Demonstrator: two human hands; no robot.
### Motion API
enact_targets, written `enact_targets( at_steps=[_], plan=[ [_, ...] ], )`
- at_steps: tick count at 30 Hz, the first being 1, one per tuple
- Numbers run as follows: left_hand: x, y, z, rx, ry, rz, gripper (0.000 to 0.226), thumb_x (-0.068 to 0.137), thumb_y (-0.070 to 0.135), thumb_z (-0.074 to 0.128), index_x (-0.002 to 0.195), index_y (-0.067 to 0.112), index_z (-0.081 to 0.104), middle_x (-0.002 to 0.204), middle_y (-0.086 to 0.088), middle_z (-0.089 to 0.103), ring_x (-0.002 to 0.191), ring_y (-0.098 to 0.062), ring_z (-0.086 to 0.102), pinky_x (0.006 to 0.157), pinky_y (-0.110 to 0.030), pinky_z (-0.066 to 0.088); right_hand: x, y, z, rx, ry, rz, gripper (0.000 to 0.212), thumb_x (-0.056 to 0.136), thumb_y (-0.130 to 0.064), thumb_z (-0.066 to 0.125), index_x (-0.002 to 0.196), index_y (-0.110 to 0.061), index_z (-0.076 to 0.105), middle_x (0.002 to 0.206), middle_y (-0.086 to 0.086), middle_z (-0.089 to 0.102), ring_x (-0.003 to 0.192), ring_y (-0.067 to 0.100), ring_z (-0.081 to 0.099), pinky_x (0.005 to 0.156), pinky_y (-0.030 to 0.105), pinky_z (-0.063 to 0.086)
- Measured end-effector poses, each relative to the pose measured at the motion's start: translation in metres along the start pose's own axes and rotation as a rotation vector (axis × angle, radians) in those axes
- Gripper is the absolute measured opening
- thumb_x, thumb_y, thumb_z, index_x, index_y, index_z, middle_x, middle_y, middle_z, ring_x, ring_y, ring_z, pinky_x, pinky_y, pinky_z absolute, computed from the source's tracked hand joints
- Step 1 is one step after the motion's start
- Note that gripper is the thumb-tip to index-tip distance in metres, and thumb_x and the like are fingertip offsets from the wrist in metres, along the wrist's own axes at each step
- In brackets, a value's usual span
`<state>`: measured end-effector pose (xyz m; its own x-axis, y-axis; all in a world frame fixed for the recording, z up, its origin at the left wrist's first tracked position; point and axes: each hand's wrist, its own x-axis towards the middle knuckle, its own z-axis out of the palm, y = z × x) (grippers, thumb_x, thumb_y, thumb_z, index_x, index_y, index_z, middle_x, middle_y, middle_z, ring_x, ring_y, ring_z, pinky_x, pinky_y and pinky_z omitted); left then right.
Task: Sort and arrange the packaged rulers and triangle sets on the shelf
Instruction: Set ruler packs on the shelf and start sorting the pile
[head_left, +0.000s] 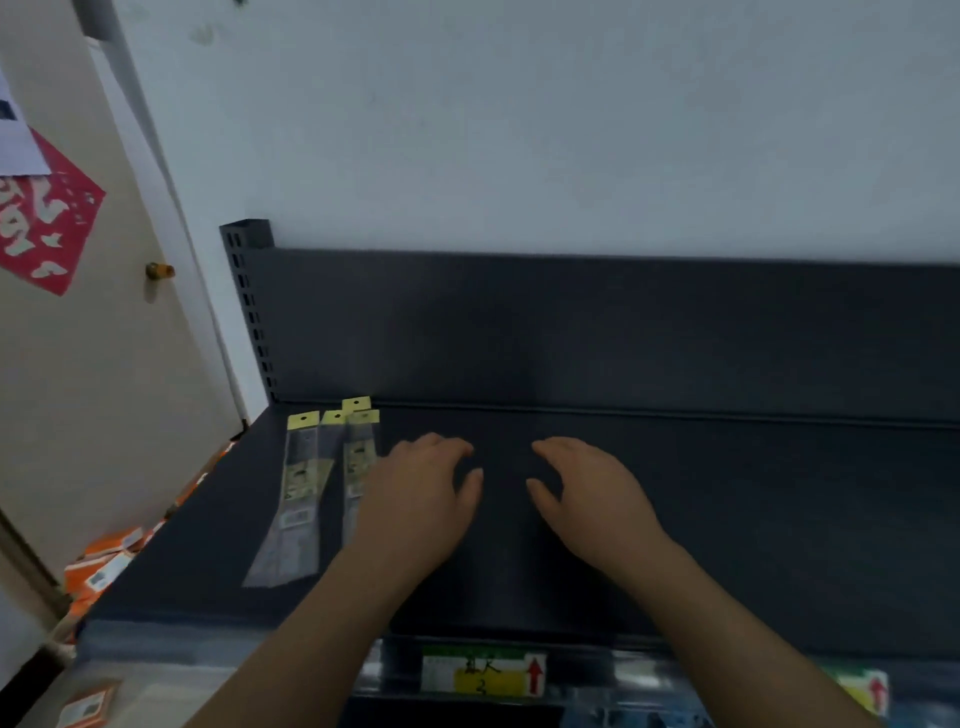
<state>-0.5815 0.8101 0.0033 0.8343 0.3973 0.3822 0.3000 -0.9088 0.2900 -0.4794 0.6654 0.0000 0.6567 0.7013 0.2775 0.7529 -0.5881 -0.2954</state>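
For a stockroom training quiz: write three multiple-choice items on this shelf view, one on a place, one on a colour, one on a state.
1. Where on the shelf do the packaged rulers lie? A) left end B) middle C) right end
2. What colour are their hang tabs? A) red B) yellow C) blue
3. What do the left hand and right hand hold? A) a pack each B) one pack together C) nothing
Answers: 1 A, the packs lie near the shelf's left edge; 2 B, the tabs are yellow; 3 C, loose fingers, nothing in them.
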Motion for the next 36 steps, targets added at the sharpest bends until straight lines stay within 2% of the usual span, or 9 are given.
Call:
enact_targets(
  at_steps=[7,13,18,22,25,30,36],
  plan=[
    [0.010,0.084,0.027,-0.083,-0.009,0.176,0.039,0.096,0.043,0.045,0.131,0.028,0.053,0.125,0.009,0.058,0.110,-0.013,0.054,0.092,-0.027,0.044,-0.047,0.065,-0.040,-0.057,0.088,0.125,0.036,0.095,-0.031,0.052,0.128,-0.016,0.057,0.126,0.000,0.060,0.116,0.017,0.054,0.100,0.025,0.039],
    [0.014,0.181,0.058,-0.166,-0.034,0.273,0.038,0.095,0.042,0.047,0.129,0.028,0.056,0.122,0.009,0.061,0.108,-0.014,0.055,0.088,-0.026,0.042,-0.098,0.145,-0.081,-0.092,0.127,0.228,0.042,0.095,-0.030,0.053,0.133,-0.014,0.054,0.131,0.001,0.059,0.119,0.018,0.054,0.105,0.027,0.036],
    [0.011,0.281,0.091,-0.234,-0.084,0.344,0.039,0.096,0.043,0.045,0.131,0.029,0.053,0.127,0.010,0.058,0.116,-0.012,0.052,0.094,-0.025,0.041,-0.149,0.228,-0.123,-0.124,0.157,0.321,0.042,0.094,-0.029,0.055,0.132,-0.013,0.056,0.130,0.002,0.061,0.117,0.020,0.057,0.105,0.029,0.037],
    [0.016,0.361,0.120,-0.321,-0.134,0.398,0.037,0.096,0.042,0.047,0.130,0.028,0.054,0.120,0.010,0.060,0.103,-0.010,0.055,0.087,-0.023,0.043,-0.190,0.295,-0.157,-0.174,0.160,0.396,0.045,0.096,-0.033,0.051,0.137,-0.016,0.050,0.135,-0.001,0.057,0.122,0.017,0.053,0.108,0.028,0.032],
    [0.018,0.412,0.143,-0.358,-0.182,0.445,0.038,0.097,0.042,0.045,0.131,0.027,0.053,0.120,0.009,0.059,0.103,-0.008,0.055,0.086,-0.022,0.043,-0.216,0.338,-0.175,-0.173,0.192,0.465,0.040,0.093,-0.028,0.057,0.130,-0.013,0.058,0.126,0.004,0.063,0.115,0.023,0.058,0.102,0.031,0.038],
    [0.032,0.482,0.174,-0.379,-0.255,0.505,0.038,0.096,0.040,0.048,0.131,0.026,0.054,0.119,0.008,0.060,0.103,-0.007,0.056,0.086,-0.022,0.046,-0.248,0.402,-0.201,-0.183,0.174,0.577,0.046,0.096,-0.035,0.050,0.139,-0.017,0.048,0.138,-0.002,0.054,0.125,0.015,0.050,0.106,0.026,0.034],
    [0.082,0.573,0.214,-0.379,-0.310,0.596,0.036,0.095,0.038,0.050,0.127,0.023,0.057,0.111,0.005,0.060,0.097,-0.010,0.057,0.083,-0.026,0.048,-0.254,0.483,-0.233,-0.172,0.232,0.739,0.045,0.095,-0.033,0.052,0.137,-0.016,0.050,0.135,0.001,0.056,0.121,0.019,0.053,0.103,0.031,0.040]
  ],
)
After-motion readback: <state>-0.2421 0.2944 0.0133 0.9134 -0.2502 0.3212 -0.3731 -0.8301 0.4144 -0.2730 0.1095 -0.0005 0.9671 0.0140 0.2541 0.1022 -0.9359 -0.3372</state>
